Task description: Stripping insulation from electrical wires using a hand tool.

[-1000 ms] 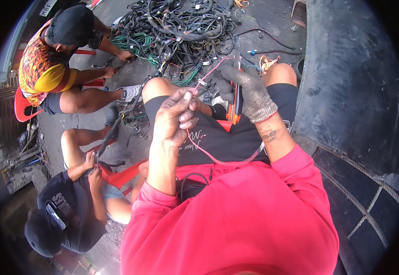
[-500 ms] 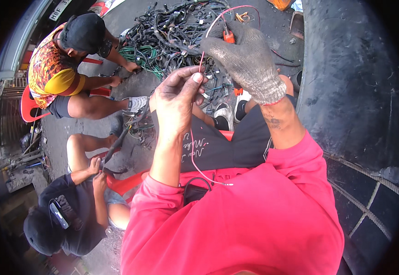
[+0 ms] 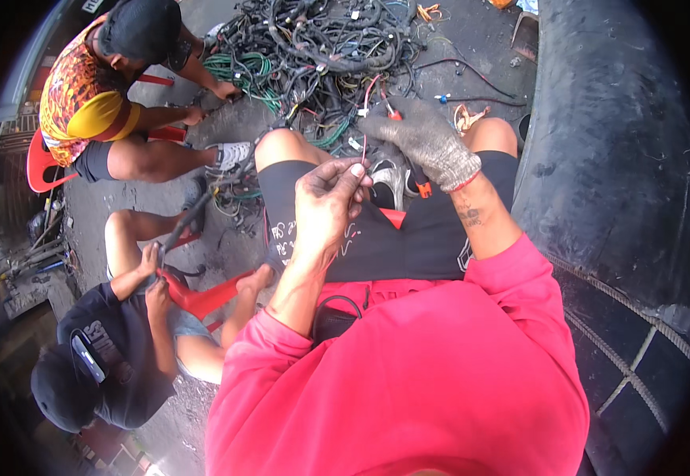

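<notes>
My left hand (image 3: 329,198) is bare, its thumb and fingers pinching a thin pinkish wire (image 3: 364,147). The wire runs up from the pinch toward the fingers of my right hand (image 3: 428,143), which wears a grey knitted glove. That hand is closed around a tool with orange and black parts (image 3: 424,189). Orange shows above and below the glove; the rest of the tool is hidden, so its exact kind is unclear. Both hands are above my lap, the right one slightly farther out.
A big tangle of black cables (image 3: 321,40) lies on the ground ahead, with a coil of green wire (image 3: 242,71) at its left. Two people sit at left on red chairs (image 3: 41,163), the nearer one holding a dark cable. A large black surface (image 3: 607,143) stands close at right.
Both hands have come down nearer my lap, still holding the wire and tool. The wire's tail that hung over my shirt no longer shows there.
</notes>
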The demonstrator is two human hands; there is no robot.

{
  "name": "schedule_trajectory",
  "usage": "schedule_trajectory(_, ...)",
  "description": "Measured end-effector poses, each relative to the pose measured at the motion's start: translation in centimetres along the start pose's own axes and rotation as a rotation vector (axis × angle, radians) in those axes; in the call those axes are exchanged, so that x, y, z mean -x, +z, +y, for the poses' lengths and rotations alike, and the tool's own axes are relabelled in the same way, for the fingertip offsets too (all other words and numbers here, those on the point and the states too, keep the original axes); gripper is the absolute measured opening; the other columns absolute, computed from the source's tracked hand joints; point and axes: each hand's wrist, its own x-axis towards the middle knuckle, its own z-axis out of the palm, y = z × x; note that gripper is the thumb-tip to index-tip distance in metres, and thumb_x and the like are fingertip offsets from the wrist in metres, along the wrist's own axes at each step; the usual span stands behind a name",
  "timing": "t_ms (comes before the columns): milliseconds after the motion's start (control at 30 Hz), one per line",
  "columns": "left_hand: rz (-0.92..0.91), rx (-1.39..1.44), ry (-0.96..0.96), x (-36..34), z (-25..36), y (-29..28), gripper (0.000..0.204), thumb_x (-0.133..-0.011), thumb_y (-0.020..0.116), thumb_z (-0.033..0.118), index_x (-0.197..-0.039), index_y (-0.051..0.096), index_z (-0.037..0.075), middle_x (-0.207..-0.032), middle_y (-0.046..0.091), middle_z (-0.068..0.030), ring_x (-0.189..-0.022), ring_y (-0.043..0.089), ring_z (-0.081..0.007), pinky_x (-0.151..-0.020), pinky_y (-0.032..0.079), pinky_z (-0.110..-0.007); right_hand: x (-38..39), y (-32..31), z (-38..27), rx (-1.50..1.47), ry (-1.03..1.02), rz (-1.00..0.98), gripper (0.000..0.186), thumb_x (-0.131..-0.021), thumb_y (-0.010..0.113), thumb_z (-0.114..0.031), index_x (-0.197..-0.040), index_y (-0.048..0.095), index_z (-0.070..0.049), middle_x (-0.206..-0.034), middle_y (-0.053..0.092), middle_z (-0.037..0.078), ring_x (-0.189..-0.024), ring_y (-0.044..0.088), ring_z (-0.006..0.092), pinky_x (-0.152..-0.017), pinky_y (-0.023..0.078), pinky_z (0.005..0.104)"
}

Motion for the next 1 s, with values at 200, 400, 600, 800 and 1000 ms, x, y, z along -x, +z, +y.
schedule_trajectory(200,0.075,0.082,-0.155,-0.2,-3.4,-1.4,0.016,-0.088,0.060,0.006,-0.100,0.062,-0.005,-0.076,0.062,-0.0062,-0.057,0.049,-0.0054,-0.043,0.039,-0.017,3.9,0.7,3.7,0.375,-0.193,-0.162,0.029,-0.079,0.062,-0.024,-0.098,0.056,-0.003,-0.087,0.062,0.021,-0.084,0.061,0.0395,-0.069,0.048,0.0446)
schedule_trajectory(400,0.046,0.056,-0.221,0.5,-4.0,-1.2,0.016,-0.087,0.061,0.007,-0.100,0.062,-0.004,-0.077,0.063,-0.0063,-0.059,0.051,-0.0069,-0.043,0.038,-0.018,7.2,2.3,4.2,0.415,-0.226,-0.078,0.032,-0.085,0.058,-0.027,-0.111,0.055,-0.007,-0.098,0.061,0.020,-0.089,0.060,0.0390,-0.073,0.049,0.0439)
schedule_trajectory(600,0.042,0.039,-0.208,1.0,-3.5,-0.8,0.016,-0.087,0.061,0.006,-0.098,0.063,-0.006,-0.077,0.064,-0.0071,-0.058,0.052,-0.0060,-0.044,0.039,-0.017,7.9,2.1,3.7,0.472,-0.126,-0.080,0.034,-0.089,0.054,-0.028,-0.113,0.055,-0.004,-0.100,0.061,0.018,-0.089,0.060,0.0377,-0.072,0.049,0.0431)
schedule_trajectory(800,0.032,0.048,-0.137,1.5,-2.9,-0.6,0.013,-0.087,0.061,0.004,-0.095,0.064,-0.006,-0.079,0.065,-0.0075,-0.060,0.052,-0.0063,-0.045,0.040,-0.018,7.4,2.1,4.8,0.395,-0.373,-0.054,0.033,-0.089,0.055,-0.029,-0.110,0.057,-0.004,-0.096,0.062,0.017,-0.085,0.061,0.0360,-0.069,0.050,0.0408)
schedule_trajectory(1000,0.021,0.133,-0.114,1.7,-2.8,-0.7,0.014,-0.088,0.059,0.003,-0.097,0.064,-0.006,-0.080,0.065,-0.0089,-0.060,0.052,-0.0069,-0.046,0.040,-0.019,7.6,1.8,3.7,0.399,-0.407,-0.062,0.031,-0.085,0.061,-0.020,-0.109,0.054,-0.001,-0.089,0.061,0.017,-0.081,0.061,0.0375,-0.065,0.048,0.0412)
